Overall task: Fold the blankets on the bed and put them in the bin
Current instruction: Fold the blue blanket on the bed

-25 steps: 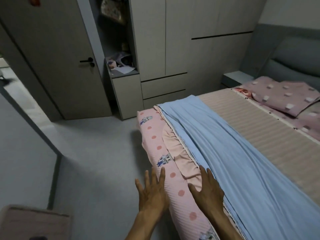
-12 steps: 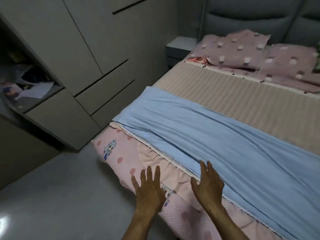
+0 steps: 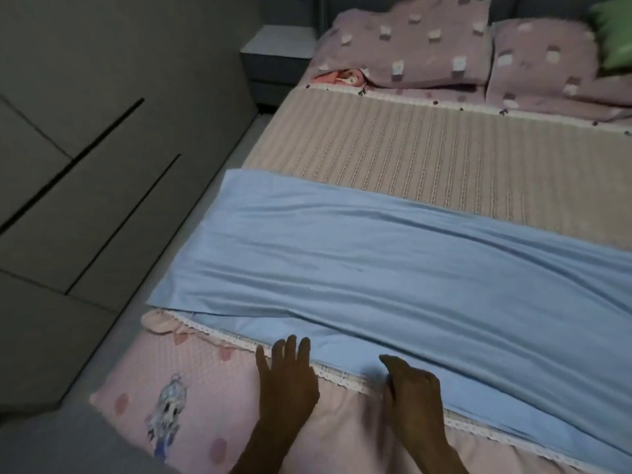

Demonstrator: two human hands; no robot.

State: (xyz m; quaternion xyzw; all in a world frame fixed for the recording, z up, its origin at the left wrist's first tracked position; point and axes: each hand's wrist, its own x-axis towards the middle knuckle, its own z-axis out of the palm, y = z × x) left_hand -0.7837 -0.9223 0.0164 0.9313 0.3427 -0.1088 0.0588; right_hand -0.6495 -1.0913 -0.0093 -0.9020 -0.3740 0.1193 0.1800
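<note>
Here, the left hand point(image 3: 285, 378) lies flat, grip wide, fingertips at the white lace edging point(image 3: 345, 376) beside the long light-blue blanket point(image 3: 393, 275) spread across the bed point(image 3: 410, 155). The right hand point(image 3: 415, 393) curls its fingers at that blanket's near edge; whether it pinches cloth cannot be told.

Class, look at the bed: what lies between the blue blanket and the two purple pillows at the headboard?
In the head view, a beige striped bed cover fills the stretch between the blue blanket and the purple pillows; nothing rests on it.

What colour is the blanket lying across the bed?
Light blue, plain: the blanket, seen in the head view.
</note>
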